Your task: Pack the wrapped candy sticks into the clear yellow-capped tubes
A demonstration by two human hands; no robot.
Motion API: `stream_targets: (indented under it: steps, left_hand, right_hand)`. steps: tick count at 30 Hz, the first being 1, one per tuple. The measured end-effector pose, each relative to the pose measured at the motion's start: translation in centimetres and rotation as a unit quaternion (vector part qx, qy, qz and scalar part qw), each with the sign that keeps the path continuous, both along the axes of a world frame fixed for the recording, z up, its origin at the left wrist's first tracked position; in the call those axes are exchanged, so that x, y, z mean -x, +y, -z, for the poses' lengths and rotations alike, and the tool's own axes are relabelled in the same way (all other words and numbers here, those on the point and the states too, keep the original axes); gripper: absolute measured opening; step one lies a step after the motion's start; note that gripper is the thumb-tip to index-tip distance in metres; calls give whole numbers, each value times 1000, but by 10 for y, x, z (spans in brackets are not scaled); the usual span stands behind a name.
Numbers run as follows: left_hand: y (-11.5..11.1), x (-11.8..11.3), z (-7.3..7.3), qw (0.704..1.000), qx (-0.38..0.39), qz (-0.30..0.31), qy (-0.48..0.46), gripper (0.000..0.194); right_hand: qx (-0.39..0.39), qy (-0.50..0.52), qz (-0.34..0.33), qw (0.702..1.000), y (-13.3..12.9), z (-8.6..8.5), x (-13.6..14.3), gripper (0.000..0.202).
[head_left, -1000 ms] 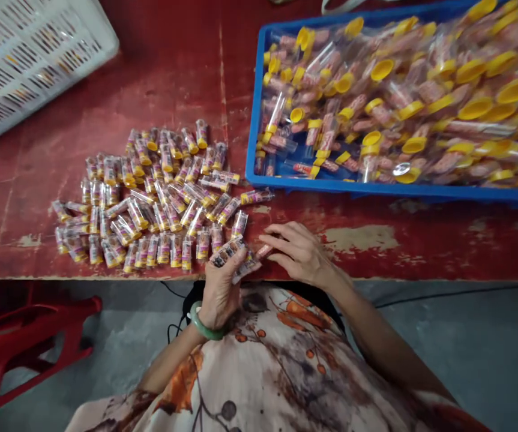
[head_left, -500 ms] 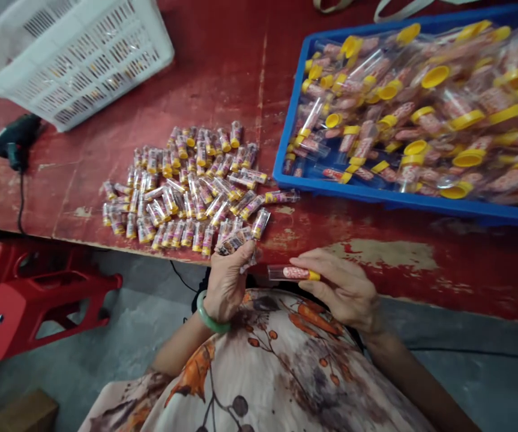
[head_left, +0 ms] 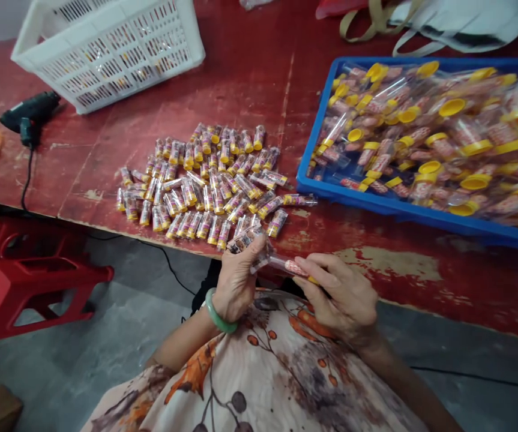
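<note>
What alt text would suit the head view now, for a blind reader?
A person's left hand holds printed film while the right hand holds a yellow-capped clear tube, its end at the film. On the red table, small wrapped tubes lie spread to the left; a blue tray of yellow-capped tubes stands to the right.

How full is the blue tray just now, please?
Mostly full: yellow-capped tubes cover most of the blue tray, though some bare floor shows.
</note>
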State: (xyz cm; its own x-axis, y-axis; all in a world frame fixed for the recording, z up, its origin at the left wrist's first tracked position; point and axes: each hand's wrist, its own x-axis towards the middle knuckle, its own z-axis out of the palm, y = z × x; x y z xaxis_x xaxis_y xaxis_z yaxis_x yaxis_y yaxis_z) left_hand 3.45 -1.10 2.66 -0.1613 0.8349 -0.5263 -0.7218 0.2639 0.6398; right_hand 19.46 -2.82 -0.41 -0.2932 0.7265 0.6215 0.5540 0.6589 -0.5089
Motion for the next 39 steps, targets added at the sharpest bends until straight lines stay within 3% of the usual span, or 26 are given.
stream_targets:
  steps: [4,8,13,18,24,27,29,31,32,34,36,37,39]
  left_hand:
    - [1,10,1,999,38,6,-25,31]
    - [3,16,10,999,24,-9,-19,35]
    - [2,17,16,1000,16,-19,5,32]
    - [-3,13,11,1000,16,2,-7,30]
    - [-5,7,4,998,48,20,-37,30]
    - [-4,7,6,996,77,17,-41,29]
    - [-4,8,7,994,101,16,-37,30]
    - [-4,8,8,994,102,15,-26,31]
    - [-4,8,8,996,90,17,-18,32]
    - [-6,5,6,999,50,20,0,33]
    - [-8,1,5,999,12,24,20,30]
    - [-9,0,5,999,-2,29,29,28]
    - [-12,-3,6,998,-17,50,45,23]
  right_hand:
    - [-36,-37,38,998,-2,0,6,46]
    - [-17,8,65,998,-5,-2,5,45]
    - [-2,40,30,999,-11,-7,3,46]
    - [-42,20,2,999,-12,-7,3,48]
    - [-98,-80,39,991,-13,3,-2,52]
    - [-92,-53,62,992,-16,1,-3,47]
    - [-11,35,65,997,-16,-3,-3,34]
    - [131,167,40,976,-13,-7,-4,13]
    - [216,235,22,947,-11,-8,-4,11]
    - [378,340,-17,861,-5,-10,-2,12]
    - [496,377,-46,780,0,-12,3,19]
    - [535,373,-52,757,2,-13,7,25]
    - [569,336,-44,749,5,-14,14,30]
